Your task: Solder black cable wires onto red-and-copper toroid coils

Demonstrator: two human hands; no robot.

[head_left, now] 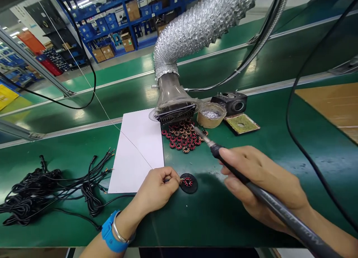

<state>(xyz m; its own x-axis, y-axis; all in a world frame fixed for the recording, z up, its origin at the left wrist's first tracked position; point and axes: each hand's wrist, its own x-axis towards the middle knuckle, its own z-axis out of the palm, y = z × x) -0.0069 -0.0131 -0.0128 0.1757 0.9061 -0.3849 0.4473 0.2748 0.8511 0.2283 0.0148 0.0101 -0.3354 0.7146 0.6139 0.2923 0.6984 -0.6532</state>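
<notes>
Black, pen-shaped soldering iron [275, 202] with metal tip: the right hand [260, 179] is gripping it, fingers closed, tip pointing toward heaped red-and-copper wound rings [186, 139]. Left hand [158, 189], fingers pinched, is holding a thin black cable [120, 199] beside one small red-wound ring [190, 182], which is lying on a round black disc [192, 189] on the green desk [218, 232].
</notes>
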